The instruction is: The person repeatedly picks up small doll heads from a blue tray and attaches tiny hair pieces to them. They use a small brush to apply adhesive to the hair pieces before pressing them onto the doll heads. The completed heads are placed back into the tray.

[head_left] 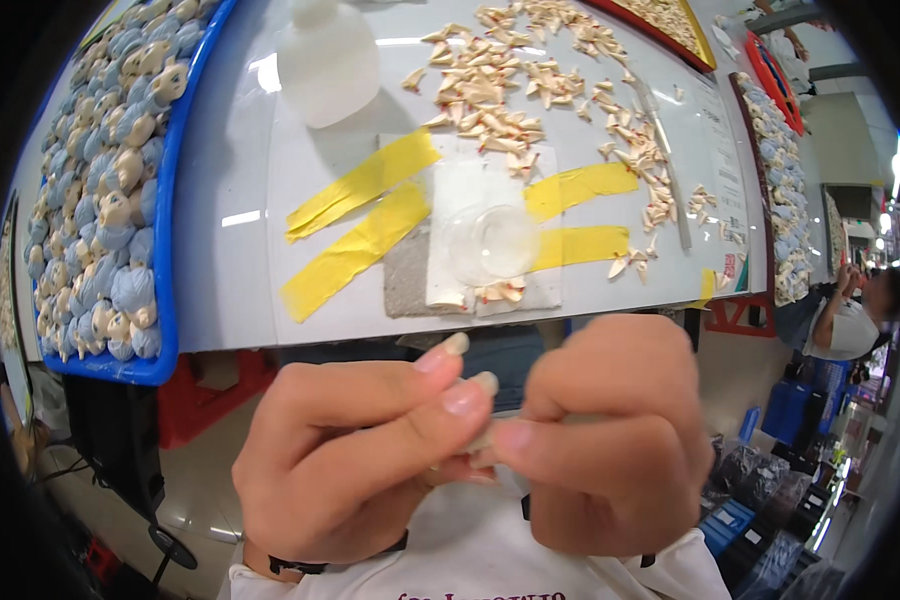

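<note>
In front of my chest, just off the table's near edge, my hands meet with fingers pinched. My left hand (350, 450) is closed, its thumb and fingertips pressed together. Against its fingertips, my right hand (615, 430) is closed too, thumb and forefinger pinching. A small pale bit shows where the fingertips meet, but the fingers cover most of it and I cannot make out what it is. Nearest on the table is a clear round dish (492, 243) on a white cloth. Beside it lie small cream pointed pieces (485, 100), some with red tips.
Yellow tape strips (355, 190) cross the white tabletop (230, 180). A translucent white bottle (328, 70) stands behind them. At left, a blue tray (170, 250) holds blue-haired doll heads; another such tray (775, 180) is at right. A person (855, 310) sits farther right.
</note>
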`<state>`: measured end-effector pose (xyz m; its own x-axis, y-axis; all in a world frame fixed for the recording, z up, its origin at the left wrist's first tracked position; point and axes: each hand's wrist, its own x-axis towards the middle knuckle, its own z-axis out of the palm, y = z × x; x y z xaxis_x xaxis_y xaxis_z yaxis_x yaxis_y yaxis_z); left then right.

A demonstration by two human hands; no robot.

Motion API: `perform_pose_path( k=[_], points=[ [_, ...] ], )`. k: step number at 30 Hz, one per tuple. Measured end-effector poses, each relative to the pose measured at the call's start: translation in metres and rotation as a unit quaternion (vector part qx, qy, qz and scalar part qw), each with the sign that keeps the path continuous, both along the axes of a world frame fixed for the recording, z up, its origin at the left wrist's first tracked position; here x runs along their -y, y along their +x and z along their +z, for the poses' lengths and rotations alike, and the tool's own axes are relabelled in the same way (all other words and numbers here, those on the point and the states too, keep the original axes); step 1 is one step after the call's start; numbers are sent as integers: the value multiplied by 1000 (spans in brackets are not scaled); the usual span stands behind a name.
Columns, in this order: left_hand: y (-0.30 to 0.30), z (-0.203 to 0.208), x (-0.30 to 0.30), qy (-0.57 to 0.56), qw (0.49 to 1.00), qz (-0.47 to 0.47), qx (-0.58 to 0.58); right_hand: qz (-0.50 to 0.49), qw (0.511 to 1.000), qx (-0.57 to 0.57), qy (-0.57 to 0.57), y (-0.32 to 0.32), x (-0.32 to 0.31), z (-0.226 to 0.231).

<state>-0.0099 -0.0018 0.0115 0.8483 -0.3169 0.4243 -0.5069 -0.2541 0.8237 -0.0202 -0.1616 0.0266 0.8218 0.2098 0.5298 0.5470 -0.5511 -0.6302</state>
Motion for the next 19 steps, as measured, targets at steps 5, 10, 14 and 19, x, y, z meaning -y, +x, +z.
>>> perform_pose_path(
  k=[5, 10, 14, 19],
  points=[
    [9, -5, -11, -34, 998, 23, -40, -38, 998, -50, 3, 18, 50, 10],
    [4, -15, -15, -178, 969, 9, -170, -215, 951, -104, -197, 35, 93, 8],
    [4, -15, -10, -171, 973, -15, -157, -202, 922, -55, -325, 41, 98, -1],
    [2, -19, -11, -174, 969, 35, -172, -172, 909, -52, -376, 47, 96, -1]
  ],
)
